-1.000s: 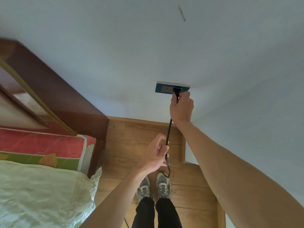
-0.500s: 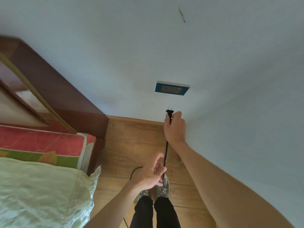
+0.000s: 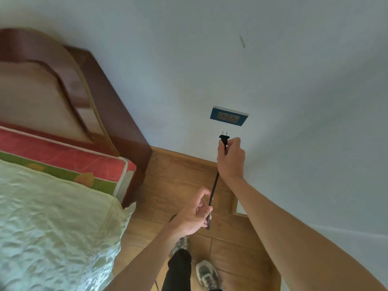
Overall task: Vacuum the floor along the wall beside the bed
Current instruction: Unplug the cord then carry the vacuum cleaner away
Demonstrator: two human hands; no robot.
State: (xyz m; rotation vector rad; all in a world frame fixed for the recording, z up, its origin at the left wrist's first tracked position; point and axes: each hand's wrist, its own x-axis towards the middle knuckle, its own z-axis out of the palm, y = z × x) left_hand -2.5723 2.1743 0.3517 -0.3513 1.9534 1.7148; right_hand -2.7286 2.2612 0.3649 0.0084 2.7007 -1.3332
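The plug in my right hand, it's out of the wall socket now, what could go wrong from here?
1. The plug's bare prongs point up near the right hand's fingertips, so they could get touched or bent.
2. The cord runs down through the left hand toward the shoes; slack on the floor might catch a foot.

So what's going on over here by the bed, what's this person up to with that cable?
A person stands on the wooden floor beside the bed, facing the wall. Their right hand pinches a black plug, prongs pointing up at the wall socket but clear of it, so it is not plugged in. Their left hand holds the black cord lower down. No vacuum is in view.
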